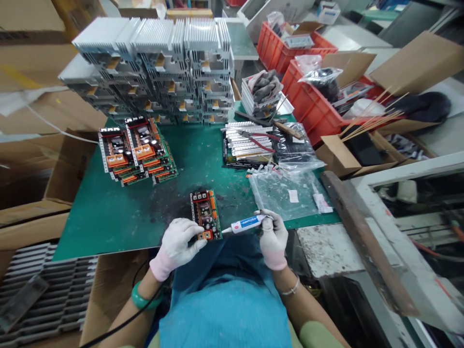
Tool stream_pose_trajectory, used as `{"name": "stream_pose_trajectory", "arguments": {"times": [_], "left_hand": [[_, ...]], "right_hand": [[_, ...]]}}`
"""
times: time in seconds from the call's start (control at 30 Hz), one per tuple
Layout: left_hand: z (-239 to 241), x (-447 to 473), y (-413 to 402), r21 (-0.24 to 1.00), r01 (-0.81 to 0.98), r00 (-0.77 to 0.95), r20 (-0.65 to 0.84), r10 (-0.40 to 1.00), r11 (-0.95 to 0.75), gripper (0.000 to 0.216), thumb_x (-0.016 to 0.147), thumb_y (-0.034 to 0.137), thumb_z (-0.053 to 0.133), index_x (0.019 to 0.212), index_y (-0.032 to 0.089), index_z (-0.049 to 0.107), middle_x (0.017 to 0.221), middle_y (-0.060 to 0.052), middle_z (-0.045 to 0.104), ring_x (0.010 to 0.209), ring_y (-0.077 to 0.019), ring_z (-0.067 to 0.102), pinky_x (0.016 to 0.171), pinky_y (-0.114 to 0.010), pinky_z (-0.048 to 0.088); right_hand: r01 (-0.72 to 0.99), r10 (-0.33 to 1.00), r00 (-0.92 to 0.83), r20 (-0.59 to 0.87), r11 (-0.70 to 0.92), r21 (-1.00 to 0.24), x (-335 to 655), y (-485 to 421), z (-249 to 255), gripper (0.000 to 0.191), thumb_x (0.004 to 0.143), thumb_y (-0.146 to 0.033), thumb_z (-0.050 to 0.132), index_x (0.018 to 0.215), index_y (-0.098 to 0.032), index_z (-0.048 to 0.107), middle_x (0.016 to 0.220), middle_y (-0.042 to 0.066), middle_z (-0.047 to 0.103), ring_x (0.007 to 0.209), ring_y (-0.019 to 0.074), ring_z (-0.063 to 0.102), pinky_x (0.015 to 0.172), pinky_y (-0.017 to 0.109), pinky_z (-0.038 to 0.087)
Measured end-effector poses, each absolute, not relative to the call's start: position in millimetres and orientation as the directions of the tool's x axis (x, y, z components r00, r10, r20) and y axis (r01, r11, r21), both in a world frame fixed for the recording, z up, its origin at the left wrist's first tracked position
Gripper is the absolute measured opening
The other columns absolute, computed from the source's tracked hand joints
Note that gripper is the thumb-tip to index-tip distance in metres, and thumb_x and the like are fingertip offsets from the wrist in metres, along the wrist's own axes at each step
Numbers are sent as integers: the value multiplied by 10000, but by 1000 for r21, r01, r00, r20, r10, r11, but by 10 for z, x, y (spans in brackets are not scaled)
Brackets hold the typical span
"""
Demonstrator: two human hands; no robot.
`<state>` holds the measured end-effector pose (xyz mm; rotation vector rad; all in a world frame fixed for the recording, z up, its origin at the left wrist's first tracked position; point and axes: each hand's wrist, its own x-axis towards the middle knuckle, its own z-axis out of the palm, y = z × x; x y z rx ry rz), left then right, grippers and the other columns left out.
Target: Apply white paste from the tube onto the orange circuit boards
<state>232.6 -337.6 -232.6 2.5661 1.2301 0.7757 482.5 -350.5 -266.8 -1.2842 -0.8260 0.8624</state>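
Both my hands wear white gloves. My left hand [176,244] grips the near end of a green and orange circuit board [205,213] lying on the green mat [119,212]. My right hand [272,235] is closed round a white tube with a blue label [246,224]. The tube's nozzle points left at the board's near right corner, very close to it.
Two stacks of similar circuit boards [136,150] lie at the mat's left. Piled aluminium heat sinks [159,67] stand at the back. Metal strips with red pliers [250,140], clear plastic bags [286,191], orange crates [308,101] and cardboard boxes [348,154] crowd the right.
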Motion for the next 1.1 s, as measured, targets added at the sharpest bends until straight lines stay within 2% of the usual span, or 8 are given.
{"name": "stream_pose_trajectory", "arguments": {"times": [0.27, 0.5, 0.57, 0.67, 0.77, 0.9, 1.0, 1.1], "left_hand": [[-2328, 2326, -3379, 380, 664, 527, 372, 764, -644, 216, 908, 393, 539, 915, 186, 601, 832, -46, 663, 783, -180, 607, 754, -340, 418], [-2319, 2333, -3370, 377, 664, 522, 386, 761, -646, 221, 915, 399, 530, 911, 188, 598, 835, -44, 663, 779, -177, 608, 756, -339, 417], [-2309, 2332, -3368, 390, 659, 516, 388, 764, -643, 225, 915, 401, 530, 911, 187, 602, 838, -44, 663, 782, -174, 610, 763, -336, 421], [-2267, 2328, -3369, 409, 653, 518, 374, 769, -638, 227, 911, 404, 536, 909, 188, 607, 841, -37, 664, 787, -169, 613, 766, -327, 423], [-2183, 2337, -3365, 393, 670, 541, 322, 777, -630, 219, 904, 401, 541, 880, 197, 614, 812, -28, 661, 763, -168, 612, 726, -312, 419], [-2047, 2400, -3259, 278, 774, 536, 189, 823, -568, 165, 871, 362, 579, 825, 208, 615, 723, -5, 652, 655, -165, 611, 616, -288, 392], [-1972, 2480, -3062, 183, 861, 462, 108, 880, -475, 131, 863, 340, 575, 831, 223, 625, 695, 7, 670, 614, -174, 635, 544, -267, 371], [-1953, 2541, -2861, 147, 924, 347, 66, 936, -353, 163, 869, 355, 546, 925, 233, 640, 742, -4, 710, 632, -205, 672, 510, -261, 390]], "right_hand": [[22, 908, 401, 121, 122, -992, 4833, -3509, -2650, 197, 882, -337, 536, 924, -204, 676, 888, 50, 711, 833, 187, 657, 739, 319, 515], [118, 923, 318, 216, 188, -975, 4836, -3424, -2592, 188, 864, -333, 545, 870, -208, 685, 812, 37, 689, 738, 169, 629, 653, 289, 490], [44, 919, 368, 142, 135, -990, 4834, -3396, -2585, 215, 854, -378, 562, 884, -195, 672, 811, 45, 696, 693, 162, 619, 613, 278, 480], [-176, 888, 457, -51, 34, -984, 4860, -3378, -2544, 291, 834, -447, 589, 937, -178, 634, 814, 51, 701, 571, 126, 574, 529, 249, 450], [-314, 884, 434, -176, -35, -949, 4954, -3402, -2457, 367, 787, -451, 653, 1035, -185, 604, 799, 24, 686, 491, 95, 526, 482, 234, 437], [-339, 893, 364, -265, -138, -930, 5146, -3448, -2365, 516, 748, -452, 690, 1185, -204, 575, 672, -27, 621, 470, 123, 552, 451, 254, 463], [-312, 892, 357, -277, -166, -935, 5285, -3440, -2373, 483, 704, -487, 714, 1080, -196, 627, 659, -27, 618, 479, 139, 569, 440, 266, 480], [-284, 882, 418, -218, -101, -954, 5451, -3409, -2409, 432, 644, -504, 753, 919, -184, 656, 664, -28, 621, 489, 119, 545, 433, 235, 448]]}}
